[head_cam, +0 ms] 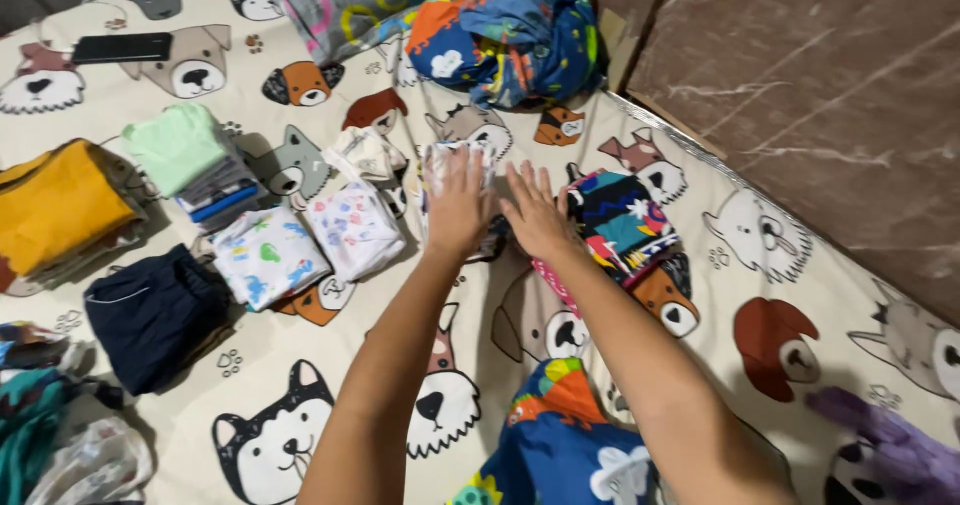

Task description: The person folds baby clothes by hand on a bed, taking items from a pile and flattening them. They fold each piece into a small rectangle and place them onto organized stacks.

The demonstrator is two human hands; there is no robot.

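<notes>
Both my hands lie flat, fingers spread and palms down, on a small folded white printed garment (455,165) out in front of me on the bed (800,265); neither grips it, they only press. My left hand (458,205) covers most of the cloth, so only its far end shows beyond my fingertips. My right hand (535,213) rests just beside the left, on the cloth's right edge. The garment lies straight ahead of me, its long axis running away from me toward the far edge of the bed, in line with my forearms. The left hand sits more squarely over it, so it is the nearer one.

Touching my right hand on its outer side is a folded dark garment with bright stripes (620,220). To the left of my left hand sits a folded white piece with pink and blue marks (352,227), near but apart. A crumpled blue floral heap (515,30) lies beyond the garment, well apart.
</notes>
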